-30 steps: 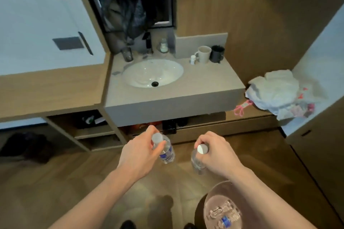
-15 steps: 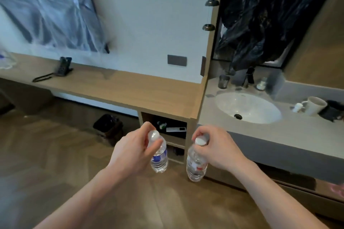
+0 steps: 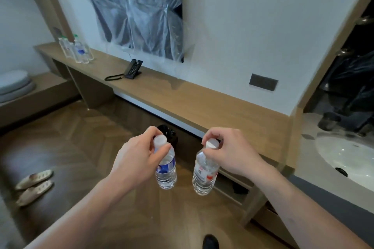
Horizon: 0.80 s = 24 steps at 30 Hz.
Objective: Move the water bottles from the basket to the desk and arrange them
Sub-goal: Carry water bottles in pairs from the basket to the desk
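Bottles are held by the necks, hanging above the floor: blue-labelled bottle [image 3: 166, 168] in left hand [image 3: 139, 159], red-labelled bottle [image 3: 205, 172] in right hand [image 3: 228, 157]; both should be stood upright on the counter [image 3: 182, 97] beside the grouped bottles [image 3: 77, 50].

View farther left along desk [image 3: 182, 97]

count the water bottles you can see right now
About 6: one hangs from the left hand, one from the right hand, and roughly four stand clustered at the desk's far left end; blur may hide more.
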Each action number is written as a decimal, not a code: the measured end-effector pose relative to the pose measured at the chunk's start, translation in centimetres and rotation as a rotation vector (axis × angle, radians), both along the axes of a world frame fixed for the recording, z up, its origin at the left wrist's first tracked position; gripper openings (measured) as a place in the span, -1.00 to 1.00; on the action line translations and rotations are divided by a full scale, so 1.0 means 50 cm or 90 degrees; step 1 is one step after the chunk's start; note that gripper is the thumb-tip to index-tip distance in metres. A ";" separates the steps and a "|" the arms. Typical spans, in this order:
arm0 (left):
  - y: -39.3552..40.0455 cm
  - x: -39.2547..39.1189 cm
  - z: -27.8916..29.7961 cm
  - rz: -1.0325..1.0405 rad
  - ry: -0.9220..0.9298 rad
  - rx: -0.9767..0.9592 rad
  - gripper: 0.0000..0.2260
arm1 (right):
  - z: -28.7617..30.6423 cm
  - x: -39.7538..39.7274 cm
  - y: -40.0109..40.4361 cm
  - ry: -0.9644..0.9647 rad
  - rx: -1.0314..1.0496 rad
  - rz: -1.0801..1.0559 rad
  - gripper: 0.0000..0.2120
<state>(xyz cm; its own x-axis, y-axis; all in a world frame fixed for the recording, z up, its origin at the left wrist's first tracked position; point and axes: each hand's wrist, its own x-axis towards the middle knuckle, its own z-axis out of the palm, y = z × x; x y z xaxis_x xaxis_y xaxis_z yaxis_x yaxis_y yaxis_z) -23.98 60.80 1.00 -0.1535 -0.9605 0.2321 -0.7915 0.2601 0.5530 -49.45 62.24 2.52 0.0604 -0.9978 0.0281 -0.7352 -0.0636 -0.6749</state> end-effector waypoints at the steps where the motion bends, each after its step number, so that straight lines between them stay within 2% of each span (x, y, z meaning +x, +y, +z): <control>1: -0.022 0.018 -0.004 0.013 0.005 0.000 -0.84 | -0.001 0.018 -0.032 0.000 -0.002 0.014 -0.89; 17: -0.476 0.229 -0.005 0.221 0.018 -0.007 -0.82 | -0.022 0.253 -0.641 0.017 -0.006 0.246 -0.90; 24: -0.640 0.363 0.028 0.300 0.058 -0.020 -0.85 | -0.010 0.397 -0.867 0.037 -0.027 0.296 -0.90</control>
<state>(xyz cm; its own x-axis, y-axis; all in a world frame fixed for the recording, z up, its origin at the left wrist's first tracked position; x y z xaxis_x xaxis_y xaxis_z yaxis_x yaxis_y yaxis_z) -5.84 28.81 2.37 0.3194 -0.9128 0.2547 -0.7762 -0.0978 0.6229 -29.58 18.88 2.02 0.5037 -0.8624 0.0508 -0.6588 -0.4215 -0.6231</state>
